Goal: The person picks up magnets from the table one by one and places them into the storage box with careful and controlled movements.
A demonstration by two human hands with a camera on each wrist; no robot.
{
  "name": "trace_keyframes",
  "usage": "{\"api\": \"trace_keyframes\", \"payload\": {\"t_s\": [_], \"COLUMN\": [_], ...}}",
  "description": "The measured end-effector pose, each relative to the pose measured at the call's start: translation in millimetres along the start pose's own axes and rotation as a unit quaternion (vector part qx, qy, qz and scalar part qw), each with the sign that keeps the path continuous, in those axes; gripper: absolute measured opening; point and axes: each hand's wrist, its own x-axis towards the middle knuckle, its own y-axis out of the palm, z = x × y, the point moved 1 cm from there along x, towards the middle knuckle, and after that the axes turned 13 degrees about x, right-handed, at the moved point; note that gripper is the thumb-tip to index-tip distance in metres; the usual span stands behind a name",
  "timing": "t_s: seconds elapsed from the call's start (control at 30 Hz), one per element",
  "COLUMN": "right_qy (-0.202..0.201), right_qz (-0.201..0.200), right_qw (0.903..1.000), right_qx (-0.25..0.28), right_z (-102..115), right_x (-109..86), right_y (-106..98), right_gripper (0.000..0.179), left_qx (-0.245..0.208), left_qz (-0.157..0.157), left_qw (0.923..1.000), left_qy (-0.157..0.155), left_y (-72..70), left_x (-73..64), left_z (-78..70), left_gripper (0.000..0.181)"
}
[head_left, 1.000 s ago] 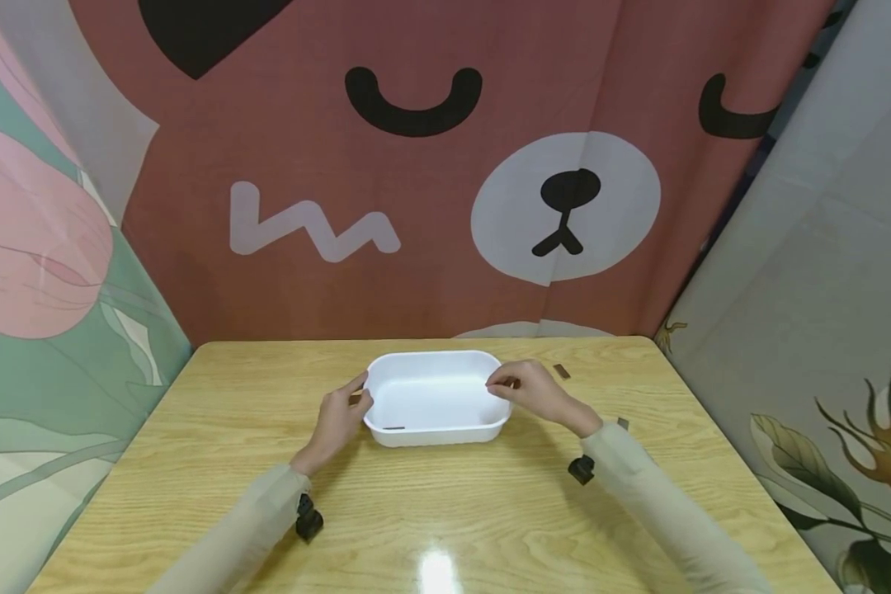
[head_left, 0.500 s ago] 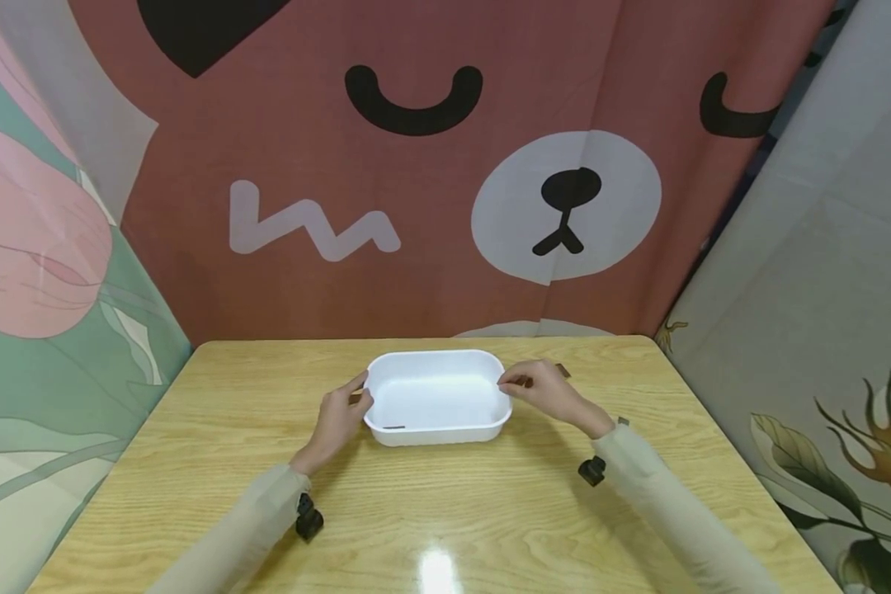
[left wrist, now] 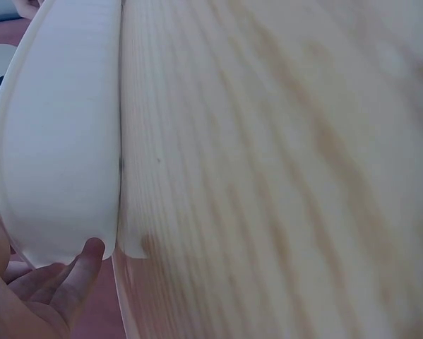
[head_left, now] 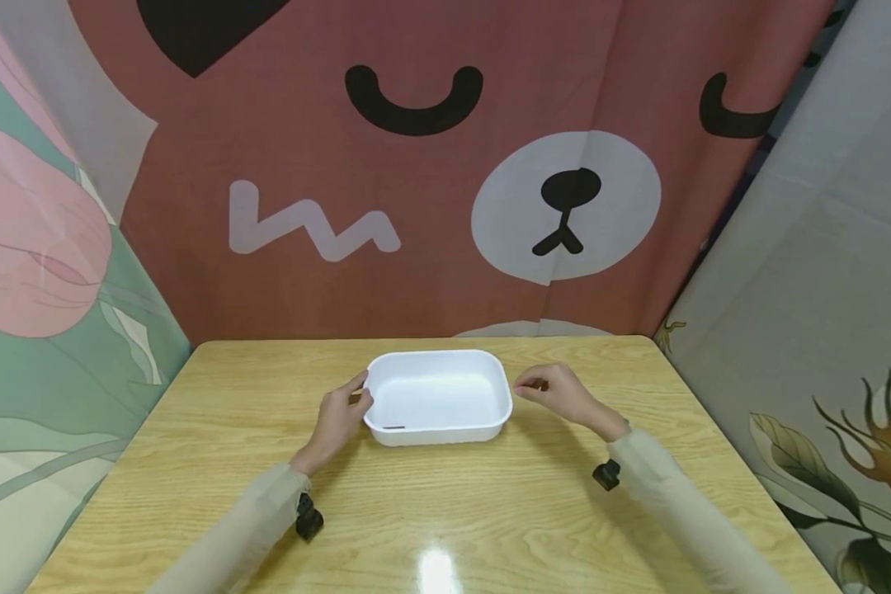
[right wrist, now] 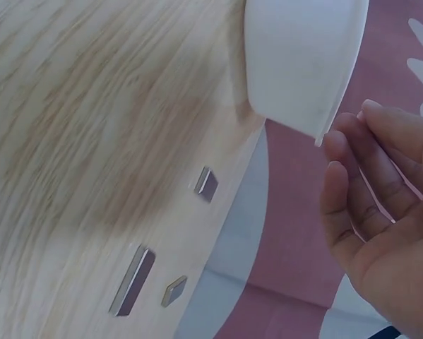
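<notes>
A white oblong plastic basin [head_left: 438,396] stands on the wooden table. Its left end is held by my left hand [head_left: 341,417], the thumb at the rim and fingers against the outer wall. A thin dark strip [head_left: 393,427] lies inside, near the front left. Just off the basin's right end hovers my right hand [head_left: 560,392], fingers loosely bent, thumb near the fingertips, nothing visible between them. In the right wrist view, a long shiny metallic bar [right wrist: 133,281] and two smaller blocks, one upper [right wrist: 206,184] and one lower [right wrist: 174,291], lie on the table.
The wooden table [head_left: 445,487] runs back to a reddish curtain [head_left: 416,297] with a printed bear face. Patterned curtains hang at left [head_left: 37,330] and right [head_left: 809,289]. In the head view, the right hand and arm hide the small metal blocks.
My right hand has drawn back from over the basin's right rim to just outside it, moving right. It now covers a small block seen earlier behind it. The left hand stays put.
</notes>
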Motion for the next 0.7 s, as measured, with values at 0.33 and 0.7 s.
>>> {"api": "trace_keyframes", "payload": {"t_s": [0.33, 0.7], "right_qy": [-0.003, 0.017], "right_qz": [0.002, 0.01], "right_qw": [1.0, 0.9998], "right_qx": [0.0, 0.006], "right_z": [-15.0, -31.2], "right_x": [-12.1, -22.2], "right_y": [-9.8, -19.2], "right_gripper": [0.012, 0.012], "left_qx": [-0.001, -0.005], "left_qz": [0.003, 0.004], "left_qw": [1.0, 1.0], "left_qy": [-0.004, -0.002], "left_y": [-0.9, -0.7], "left_x": [-0.3, -1.1], "left_z": [-0.3, -0.4], "left_gripper": [0.045, 0.046]}}
